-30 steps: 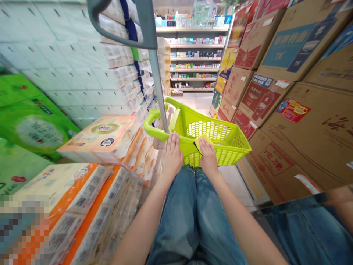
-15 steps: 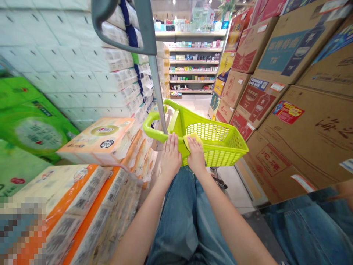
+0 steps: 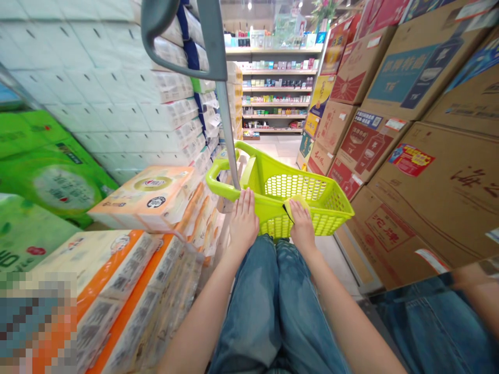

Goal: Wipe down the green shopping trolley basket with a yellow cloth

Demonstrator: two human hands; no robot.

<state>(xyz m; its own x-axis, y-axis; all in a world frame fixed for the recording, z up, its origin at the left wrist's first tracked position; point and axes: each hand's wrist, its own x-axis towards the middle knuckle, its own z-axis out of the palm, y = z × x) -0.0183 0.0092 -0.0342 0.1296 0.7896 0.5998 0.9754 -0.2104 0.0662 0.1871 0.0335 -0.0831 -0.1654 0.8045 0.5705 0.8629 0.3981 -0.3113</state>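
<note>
A lime-green shopping basket (image 3: 268, 200) with perforated sides and a tall grey pull handle (image 3: 228, 124) stands before my knees. My left hand (image 3: 245, 221) lies on its near rim beside the foot of the handle pole, fingers stretched out. Farther right along the same rim, my right hand (image 3: 302, 226) presses a yellow cloth (image 3: 298, 200) with a dark edge against the basket. Part of the cloth is hidden under my fingers. Inside, the basket shows a raised green divider near its handle end.
Packs of tissue (image 3: 146, 195) are stacked close on the left, with a white wall of packs (image 3: 105, 88) behind. Cardboard cartons (image 3: 405, 182) rise on the right. Shelves of small goods (image 3: 276, 88) stand at the aisle's far end. Denim (image 3: 432, 322) shows at lower right.
My right hand has slid the yellow cloth to the right along the basket's near rim. My left hand stays at the same spot on the rim.
</note>
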